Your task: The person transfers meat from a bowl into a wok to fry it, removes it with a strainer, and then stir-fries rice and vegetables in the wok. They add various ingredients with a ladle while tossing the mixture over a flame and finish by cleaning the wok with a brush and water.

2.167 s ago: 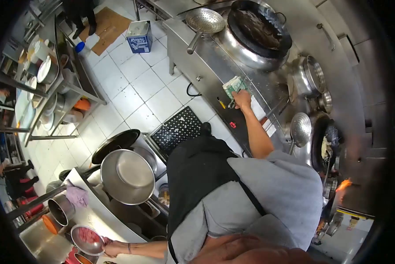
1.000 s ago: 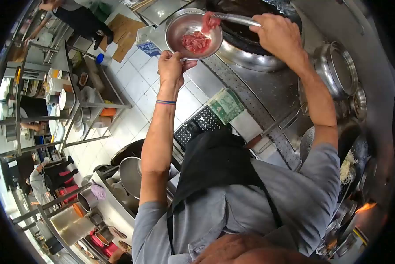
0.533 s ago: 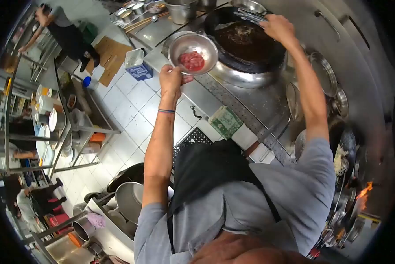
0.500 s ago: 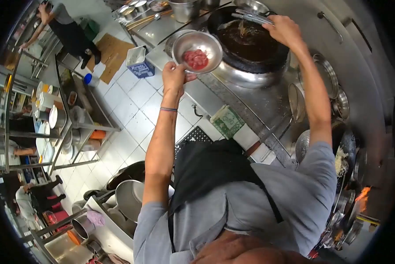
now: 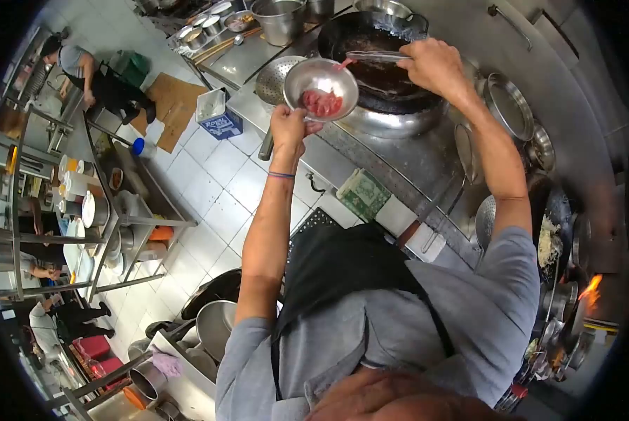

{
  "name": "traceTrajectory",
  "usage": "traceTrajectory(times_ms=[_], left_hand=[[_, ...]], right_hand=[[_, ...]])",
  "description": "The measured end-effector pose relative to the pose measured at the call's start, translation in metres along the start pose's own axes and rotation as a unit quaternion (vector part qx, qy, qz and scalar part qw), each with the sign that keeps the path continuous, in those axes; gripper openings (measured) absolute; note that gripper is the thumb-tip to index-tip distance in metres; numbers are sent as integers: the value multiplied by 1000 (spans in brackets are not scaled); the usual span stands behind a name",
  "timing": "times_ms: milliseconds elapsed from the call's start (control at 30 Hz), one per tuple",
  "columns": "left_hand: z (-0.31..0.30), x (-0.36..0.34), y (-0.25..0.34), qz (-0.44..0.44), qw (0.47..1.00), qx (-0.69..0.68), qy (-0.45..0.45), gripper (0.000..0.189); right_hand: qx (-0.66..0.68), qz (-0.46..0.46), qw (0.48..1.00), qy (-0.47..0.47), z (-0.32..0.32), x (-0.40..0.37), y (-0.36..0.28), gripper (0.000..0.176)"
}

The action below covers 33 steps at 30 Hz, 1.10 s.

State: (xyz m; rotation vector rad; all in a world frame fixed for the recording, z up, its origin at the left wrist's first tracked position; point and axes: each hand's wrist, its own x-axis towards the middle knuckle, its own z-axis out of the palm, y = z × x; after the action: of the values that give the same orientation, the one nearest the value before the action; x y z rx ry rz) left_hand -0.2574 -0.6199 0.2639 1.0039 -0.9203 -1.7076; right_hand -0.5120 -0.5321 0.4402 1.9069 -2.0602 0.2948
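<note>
Bowl (image 5: 341, 76) in L fingers (image 5: 300, 125), meat (image 5: 321, 103) inside, tongs (image 5: 376, 55) in R hand (image 5: 435, 69)

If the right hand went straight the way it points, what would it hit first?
The right hand, tongs leading, would probably meet the bowl first; depth is unclear, so it might pass over.

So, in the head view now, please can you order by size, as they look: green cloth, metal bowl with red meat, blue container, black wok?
Black wok
Metal bowl, though held up, perhaps nearer the camera
Green cloth and blue container: too alike to rank
</note>
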Motion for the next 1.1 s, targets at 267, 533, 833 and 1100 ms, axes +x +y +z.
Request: traceTrajectory(times_ms=[267, 533, 833, 1100], left_hand=[[-28, -3, -2, -5, 1000, -7, 11, 14], [9, -27, 30, 27, 998, -1, -56, 13], [6, -17, 15, 20, 1000, 4, -24, 14], [-20, -7, -3, -6, 999, -36, 14, 16]], right_hand=[[-121, 121, 975, -139, 79, 47, 84, 31], [-33, -45, 985, -162, -8, -8, -38, 33], [-25, 8, 997, -74, -7, -13, -25, 22], [-112, 186, 958, -190, 89, 40, 87, 35]])
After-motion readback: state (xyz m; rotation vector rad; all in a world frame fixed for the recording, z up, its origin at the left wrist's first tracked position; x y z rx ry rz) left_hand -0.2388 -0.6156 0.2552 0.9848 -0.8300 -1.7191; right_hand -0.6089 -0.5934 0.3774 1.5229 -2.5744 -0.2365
